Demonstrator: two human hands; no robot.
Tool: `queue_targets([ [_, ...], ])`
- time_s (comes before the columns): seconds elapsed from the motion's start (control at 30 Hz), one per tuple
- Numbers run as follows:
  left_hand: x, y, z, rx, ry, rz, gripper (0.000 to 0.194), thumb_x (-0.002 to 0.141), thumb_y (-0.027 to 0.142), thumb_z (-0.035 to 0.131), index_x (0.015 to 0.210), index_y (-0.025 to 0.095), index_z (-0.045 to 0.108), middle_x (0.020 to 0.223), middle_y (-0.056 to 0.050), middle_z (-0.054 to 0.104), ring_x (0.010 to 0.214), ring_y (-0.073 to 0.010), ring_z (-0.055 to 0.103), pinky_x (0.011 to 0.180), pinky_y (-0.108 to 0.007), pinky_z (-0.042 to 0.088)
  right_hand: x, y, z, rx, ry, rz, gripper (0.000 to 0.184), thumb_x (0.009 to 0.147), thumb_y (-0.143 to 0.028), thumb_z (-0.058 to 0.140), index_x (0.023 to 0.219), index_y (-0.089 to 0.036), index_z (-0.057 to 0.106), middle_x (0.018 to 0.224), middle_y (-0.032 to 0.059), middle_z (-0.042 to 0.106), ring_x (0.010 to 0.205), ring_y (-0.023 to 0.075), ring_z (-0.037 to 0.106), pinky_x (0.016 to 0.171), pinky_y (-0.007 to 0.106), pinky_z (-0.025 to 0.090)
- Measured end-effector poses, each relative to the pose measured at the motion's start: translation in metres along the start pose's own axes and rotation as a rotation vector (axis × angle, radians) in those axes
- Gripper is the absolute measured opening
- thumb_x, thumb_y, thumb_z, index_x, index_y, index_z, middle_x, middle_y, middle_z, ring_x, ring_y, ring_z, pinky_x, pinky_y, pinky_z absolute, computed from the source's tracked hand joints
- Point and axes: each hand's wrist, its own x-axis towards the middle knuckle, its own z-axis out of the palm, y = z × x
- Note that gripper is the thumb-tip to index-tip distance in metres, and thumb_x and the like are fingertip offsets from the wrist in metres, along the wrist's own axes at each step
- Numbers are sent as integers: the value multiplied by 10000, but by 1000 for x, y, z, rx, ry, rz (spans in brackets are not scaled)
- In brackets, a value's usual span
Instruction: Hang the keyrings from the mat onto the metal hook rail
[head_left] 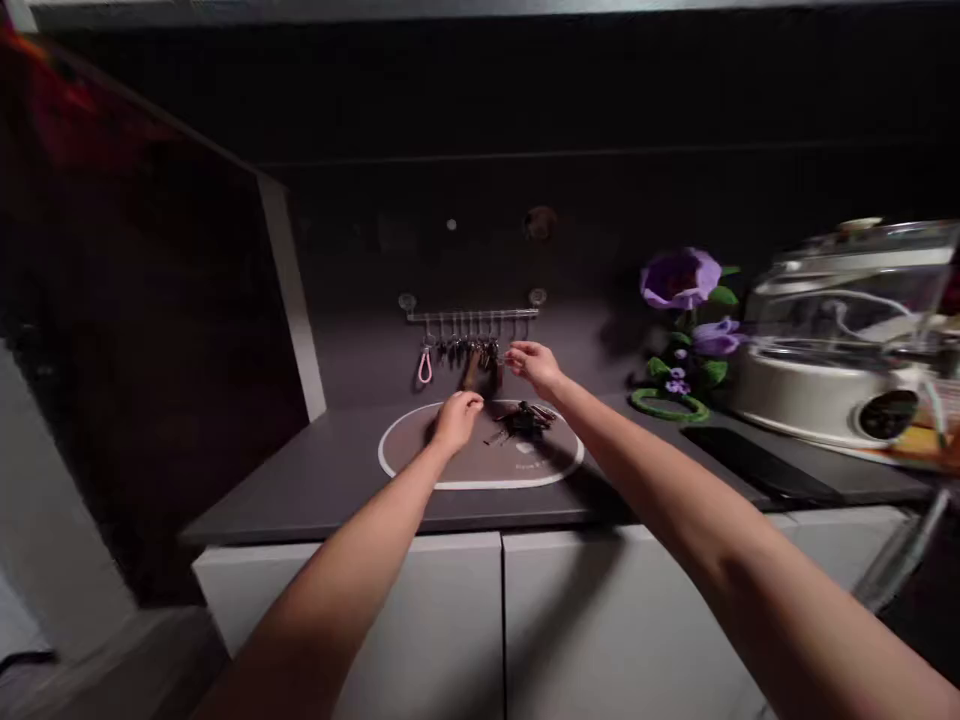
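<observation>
A metal hook rail (472, 314) is stuck to the dark wall, with several keys (469, 352) and a pink loop (424, 367) hanging from it. My right hand (534, 367) reaches up to the rail's right end, fingers pinched near a hanging key; what it holds is too small to tell. My left hand (456, 420) hovers with curled fingers over an oval mat (420, 468) on the counter, just below the hanging keys. A dark bunch of keys (525, 420) lies on the mat, right of my left hand.
Purple artificial flowers (686, 300) with a green ring base stand to the right. Further right sits a white appliance with a clear lid (840, 330). A dark phone (757, 465) lies flat on the counter. White cabinet doors (480, 620) are below; a dark panel (135, 300) rises at left.
</observation>
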Motion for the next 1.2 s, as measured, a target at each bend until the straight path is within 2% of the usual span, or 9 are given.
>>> queue_targets([
  [0.2, -6, 14, 0, -73, -47, -76, 162, 745, 179, 514, 838, 133, 638, 815, -60, 646, 706, -135, 563, 687, -253, 441, -21, 11, -14, -31, -20, -73, 155, 762, -167, 526, 916, -152, 540, 689, 4, 617, 613, 74, 556, 571, 192, 415],
  [0.4, -13, 15, 0, -49, -213, -78, 196, 714, 276, 542, 790, 138, 659, 728, -39, 647, 650, -131, 548, 630, -243, 419, -41, 42, -28, -177, -21, -199, 259, 757, -287, 530, 967, -137, 558, 731, 21, 633, 666, 96, 577, 671, 240, 450],
  [0.53, -15, 11, -1, 41, -310, -67, 247, 694, 351, 556, 772, 150, 678, 725, -37, 656, 654, -141, 552, 634, -250, 410, -51, 56, -35, -425, -46, -322, 262, 773, -324, 506, 945, -148, 595, 808, 47, 655, 724, 127, 599, 728, 276, 456],
  [0.67, -14, 7, -1, 67, -401, -20, 292, 679, 414, 570, 727, 155, 697, 705, -40, 662, 663, -153, 557, 632, -253, 398, -58, 54, -38, -752, -34, -435, 236, 805, -307, 465, 904, -170, 629, 837, 57, 668, 788, 153, 596, 776, 290, 435],
  [0.8, -13, 3, 0, 45, -461, 7, 287, 665, 398, 594, 739, 148, 712, 698, -32, 671, 677, -160, 554, 637, -251, 397, -58, 53, -39, -956, -51, -506, 235, 824, -265, 428, 876, -174, 638, 880, 69, 667, 825, 168, 588, 777, 284, 419],
  [0.93, -13, 0, 1, 76, -466, 30, 235, 701, 314, 559, 765, 151, 716, 689, -19, 672, 691, -162, 549, 664, -254, 402, -56, 57, -42, -1040, -66, -512, 229, 823, -252, 431, 876, -173, 639, 892, 75, 666, 827, 173, 587, 756, 273, 417],
  [1.07, -13, -2, 2, 145, -421, 101, 209, 720, 251, 534, 774, 152, 709, 788, -46, 670, 769, -175, 553, 743, -268, 404, -55, 59, -43, -1070, -76, -501, 223, 823, -241, 435, 885, -172, 638, 913, 74, 666, 840, 171, 588, 765, 267, 414],
  [1.2, -11, -4, 3, 194, -389, 55, 226, 757, 230, 487, 800, 134, 688, 849, -81, 644, 808, -180, 545, 772, -279, 404, -56, 58, -43, -1093, -84, -500, 223, 826, -244, 437, 889, -174, 639, 911, 74, 666, 838, 167, 586, 768, 264, 412],
])
